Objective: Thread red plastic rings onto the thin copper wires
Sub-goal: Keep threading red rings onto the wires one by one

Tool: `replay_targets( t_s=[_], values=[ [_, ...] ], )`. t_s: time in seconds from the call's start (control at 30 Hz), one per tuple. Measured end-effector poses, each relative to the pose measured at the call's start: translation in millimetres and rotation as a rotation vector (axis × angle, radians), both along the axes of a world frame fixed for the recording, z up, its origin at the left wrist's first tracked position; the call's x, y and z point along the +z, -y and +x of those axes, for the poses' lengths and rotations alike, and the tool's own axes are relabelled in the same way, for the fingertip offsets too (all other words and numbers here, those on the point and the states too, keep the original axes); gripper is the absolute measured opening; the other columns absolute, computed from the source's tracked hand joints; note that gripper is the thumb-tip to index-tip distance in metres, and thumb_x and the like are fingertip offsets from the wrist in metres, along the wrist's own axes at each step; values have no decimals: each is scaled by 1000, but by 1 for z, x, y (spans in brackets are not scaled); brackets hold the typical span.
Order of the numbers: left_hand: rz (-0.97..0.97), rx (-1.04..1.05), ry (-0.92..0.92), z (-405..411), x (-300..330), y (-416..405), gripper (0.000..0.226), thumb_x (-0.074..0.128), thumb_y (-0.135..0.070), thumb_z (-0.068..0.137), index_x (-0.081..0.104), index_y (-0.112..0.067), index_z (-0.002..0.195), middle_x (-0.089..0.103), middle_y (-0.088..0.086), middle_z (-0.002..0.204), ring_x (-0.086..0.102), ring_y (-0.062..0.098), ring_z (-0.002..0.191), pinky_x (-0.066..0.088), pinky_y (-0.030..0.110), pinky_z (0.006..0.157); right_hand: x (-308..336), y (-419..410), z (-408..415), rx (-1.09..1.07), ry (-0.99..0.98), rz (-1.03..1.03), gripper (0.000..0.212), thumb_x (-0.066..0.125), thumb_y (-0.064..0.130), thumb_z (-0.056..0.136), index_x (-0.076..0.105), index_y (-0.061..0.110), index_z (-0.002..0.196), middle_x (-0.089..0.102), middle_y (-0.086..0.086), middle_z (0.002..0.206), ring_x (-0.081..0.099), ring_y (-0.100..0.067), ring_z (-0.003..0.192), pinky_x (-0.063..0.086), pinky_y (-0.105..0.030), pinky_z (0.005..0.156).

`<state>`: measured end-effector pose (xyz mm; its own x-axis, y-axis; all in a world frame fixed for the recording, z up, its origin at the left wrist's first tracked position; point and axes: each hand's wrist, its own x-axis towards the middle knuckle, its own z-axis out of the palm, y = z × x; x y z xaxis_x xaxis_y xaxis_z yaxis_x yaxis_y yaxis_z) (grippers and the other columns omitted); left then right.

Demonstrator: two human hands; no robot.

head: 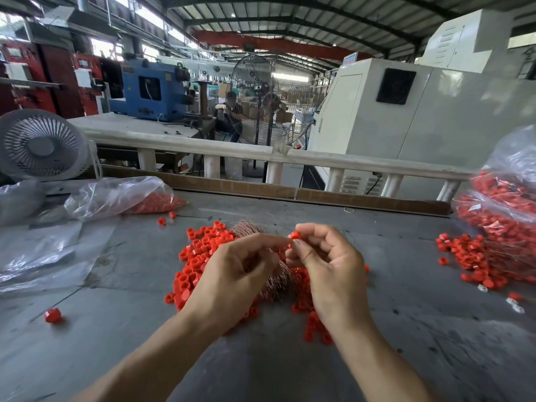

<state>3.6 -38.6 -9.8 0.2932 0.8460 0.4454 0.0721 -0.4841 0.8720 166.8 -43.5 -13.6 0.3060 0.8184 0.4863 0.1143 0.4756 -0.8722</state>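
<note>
The grey worktable (406,329) spreads under me, and everything sits around the copper wire bundle (246,229) at its middle. Loose red rings (197,256) lie heaped against the bundle on both sides. Just above it, my left hand (232,274) pinches what I judge is one thin, springy wire, too fine to see. My right hand (324,256) pinches a single ring (295,235) by its rim; it looks light, hard and slippery.
</note>
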Motion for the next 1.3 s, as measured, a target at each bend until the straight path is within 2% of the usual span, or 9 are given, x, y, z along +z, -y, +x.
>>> replay_targets(
  t_s=[0.27,0.37,0.47,0.67,0.87,1.0,1.07,1.2,1.3],
  values=[
    [112,57,-173,-2,1,1,40,64,-17,100,66,-47,126,65,3,73,47,8,57,42,24,54,-4,-1,2,-5,51,-25,29,71,3,94,76,30,101,77,1,86,74,-14,76,63,-36,77],
    [135,115,-206,-3,-1,1,31,65,-20,100,71,-42,121,65,-3,71,47,8,53,41,20,52,-5,-3,7,-71,79,-43,21,74,9,93,75,29,99,77,2,85,75,-15,76,63,-43,78],
    [131,218,-236,-3,-3,-2,22,65,-22,98,75,-39,107,68,-6,71,54,16,53,45,26,51,-4,-7,18,-192,81,-35,11,75,14,93,72,24,97,77,0,82,76,-14,73,64,-42,76],
    [111,337,-263,-4,-8,-9,21,64,-20,96,75,-38,93,70,-15,71,57,7,49,41,16,46,-4,-14,56,-575,222,-193,10,75,32,92,69,24,89,74,6,81,73,-18,78,60,-41,76],
    [153,453,-490,-9,-11,-13,12,67,-26,91,73,-37,89,66,-24,86,59,-6,87,41,8,71,-9,-15,87,-755,571,-586,20,71,41,89,70,22,84,73,1,83,68,-31,86,44,-33,66],
    [174,485,-636,-12,-10,-13,11,69,-36,91,73,-37,101,61,-20,100,58,6,100,46,35,97,-9,-18,89,-755,670,-677,22,72,44,86,70,22,81,73,0,81,69,-31,87,47,-32,68],
    [155,489,-712,-13,-8,-13,17,69,-45,90,71,-39,106,58,-19,105,55,10,108,41,39,103,-9,-19,88,-745,723,-716,22,72,45,85,70,23,83,74,-1,86,69,-32,91,53,-34,74],
    [118,484,-843,-14,-9,-13,29,65,-55,91,67,-41,117,55,-17,114,51,12,117,35,38,108,-4,-15,82,-733,775,-634,19,73,40,86,73,24,96,75,-3,101,68,-32,100,54,-36,82],
    [128,487,-852,-14,-10,-13,28,66,-53,92,67,-40,117,55,-17,114,51,12,117,35,38,108,0,-14,71,-597,735,-451,2,72,28,89,73,28,87,73,3,97,67,-24,93,55,-36,79]
  ],
)
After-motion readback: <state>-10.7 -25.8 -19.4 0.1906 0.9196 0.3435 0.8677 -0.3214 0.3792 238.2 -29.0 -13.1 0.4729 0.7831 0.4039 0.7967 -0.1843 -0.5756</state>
